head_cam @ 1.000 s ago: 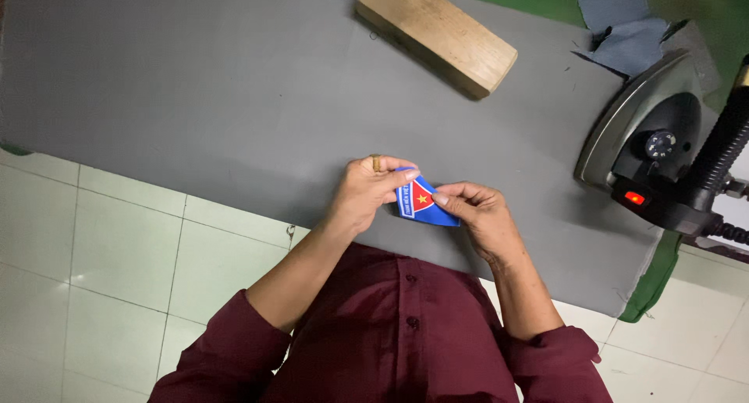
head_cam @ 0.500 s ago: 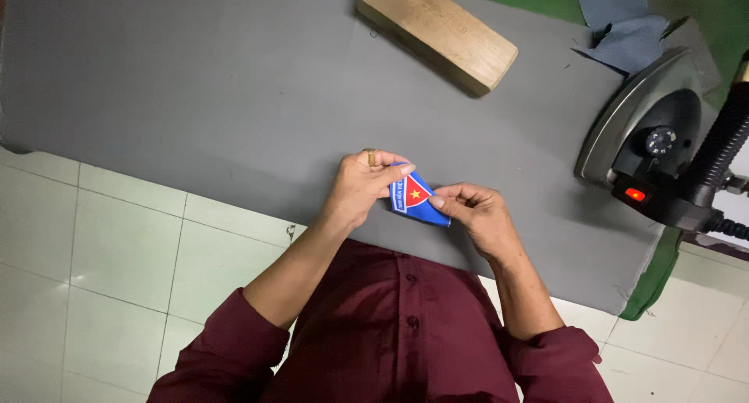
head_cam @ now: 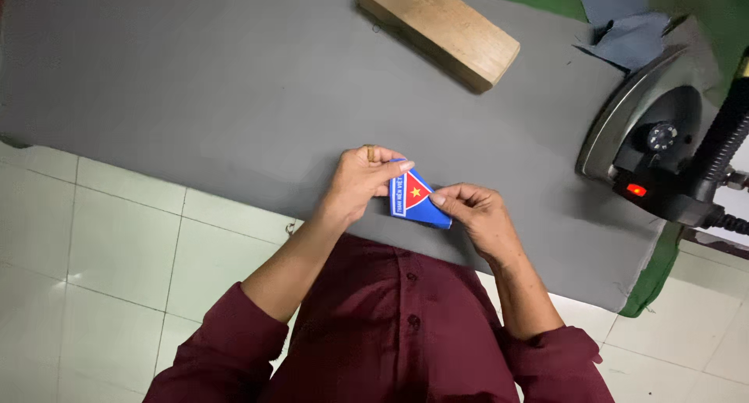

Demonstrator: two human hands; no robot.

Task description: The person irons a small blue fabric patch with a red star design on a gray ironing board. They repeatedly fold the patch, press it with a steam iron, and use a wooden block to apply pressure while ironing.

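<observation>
Both the left hand (head_cam: 360, 182) and right hand (head_cam: 473, 215) pinch a small blue cloth badge (head_cam: 416, 196) over the grey pad's (head_cam: 234, 99) 6 o'clock edge; probably light, floppy, best gripped at opposite edges.

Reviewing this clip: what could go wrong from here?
The blue patch is pinched only by the fingertips of the left hand and right hand, so it might slip or skew. The iron stands close by with its red light on; a stray reach right might risk a burn.
</observation>
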